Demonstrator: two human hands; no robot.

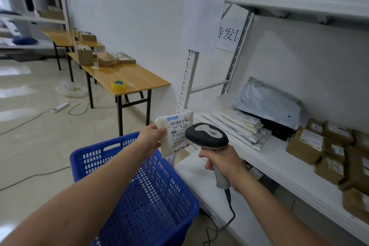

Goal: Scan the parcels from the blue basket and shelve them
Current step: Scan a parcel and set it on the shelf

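- Left grip [152,136] pinches a small white soft parcel [176,133] by its left edge, above the blue perforated plastic basket's [151,201] far rim.
- Right grip [221,163] clamps a black-and-grey handheld scanner [206,136], head just beside the parcel, before the white metal shelf's [279,168] front edge.

1. Bright, even indoor light fills the room; shadows are faint.
2. Left of the blue basket [151,195], the glossy floor [18,90] throws back white streaks of glare.
3. Right of the basket, shelf uprights [236,56] bow with wide-angle distortion and brown boxes [305,146] smear into blur.
4. Above the basket, the parcel label [178,132] reads sharp.
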